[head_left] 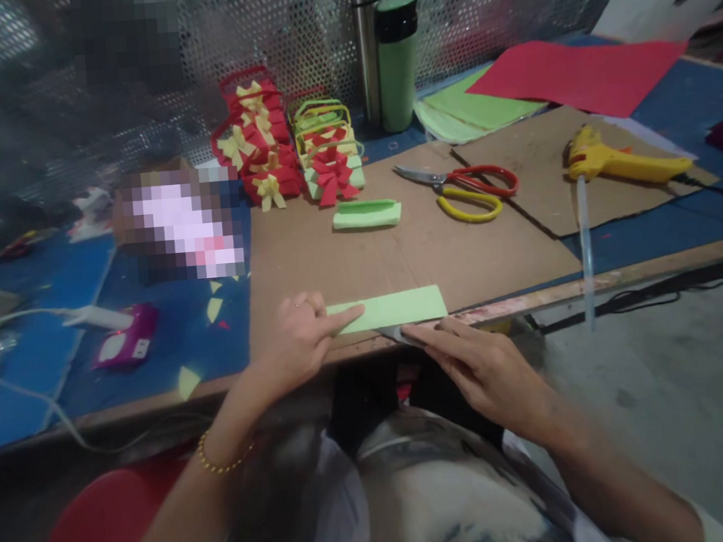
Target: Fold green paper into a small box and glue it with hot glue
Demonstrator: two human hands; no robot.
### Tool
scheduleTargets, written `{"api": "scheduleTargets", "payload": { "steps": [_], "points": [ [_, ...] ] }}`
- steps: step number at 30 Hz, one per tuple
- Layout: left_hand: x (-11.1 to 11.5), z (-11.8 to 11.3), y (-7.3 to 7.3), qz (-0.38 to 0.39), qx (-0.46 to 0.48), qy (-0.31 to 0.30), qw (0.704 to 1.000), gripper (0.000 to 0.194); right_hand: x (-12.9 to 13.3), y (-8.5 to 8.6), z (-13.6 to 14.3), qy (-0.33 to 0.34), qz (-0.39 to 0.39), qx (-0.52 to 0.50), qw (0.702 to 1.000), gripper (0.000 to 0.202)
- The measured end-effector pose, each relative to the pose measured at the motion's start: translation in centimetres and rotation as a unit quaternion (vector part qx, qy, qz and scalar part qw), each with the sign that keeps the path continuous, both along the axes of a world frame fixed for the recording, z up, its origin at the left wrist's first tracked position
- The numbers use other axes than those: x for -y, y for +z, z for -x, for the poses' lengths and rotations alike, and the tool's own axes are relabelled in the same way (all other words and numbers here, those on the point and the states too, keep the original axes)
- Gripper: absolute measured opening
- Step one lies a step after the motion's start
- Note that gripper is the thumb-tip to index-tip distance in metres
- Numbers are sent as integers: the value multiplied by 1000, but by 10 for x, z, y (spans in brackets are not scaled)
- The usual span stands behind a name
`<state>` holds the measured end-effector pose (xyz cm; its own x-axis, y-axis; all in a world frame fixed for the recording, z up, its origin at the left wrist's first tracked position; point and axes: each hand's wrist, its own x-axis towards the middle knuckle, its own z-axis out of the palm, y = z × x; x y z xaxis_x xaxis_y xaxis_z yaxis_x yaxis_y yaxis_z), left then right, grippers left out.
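Note:
A flat light green strip lies on the brown cardboard near the table's front edge. The index finger of my left hand is stretched out and presses on the strip's left part; the other fingers are curled. My right hand is closed around a thin grey blade-like tool, whose tip touches the strip's lower edge. Behind the strip sits a folded light green piece. Scissors with one red and one yellow handle lie open to its right.
Red bundles and green ones with bows stand at the back, beside a green tumbler. A yellow glue gun lies right, with red sheets behind. A purple device with a cable is left.

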<state>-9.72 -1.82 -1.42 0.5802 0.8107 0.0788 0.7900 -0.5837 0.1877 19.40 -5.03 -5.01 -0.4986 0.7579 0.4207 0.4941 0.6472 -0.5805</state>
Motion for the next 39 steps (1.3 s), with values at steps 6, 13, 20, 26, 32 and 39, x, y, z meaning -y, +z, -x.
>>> {"api": "scheduleTargets", "payload": {
  "steps": [6,13,20,26,32,39],
  "points": [
    [-1,1,-2,2,-1,3,1000,54,1,-4,-6,20,36,-7,999,42],
    [0,-1,1,28,8,12,999,53,1,-2,-7,22,37,-13,999,42],
    [1,-2,5,57,14,19,998,55,0,1,8,1,13,-12,1000,40],
    [0,-1,2,54,13,25,998,53,2,0,12,2,19,2,1000,42],
    [0,0,3,62,17,20,998,53,5,2,8,9,36,10,999,45],
    [-1,2,4,73,14,19,997,55,0,1,19,7,33,15,999,42]
  ]
}}
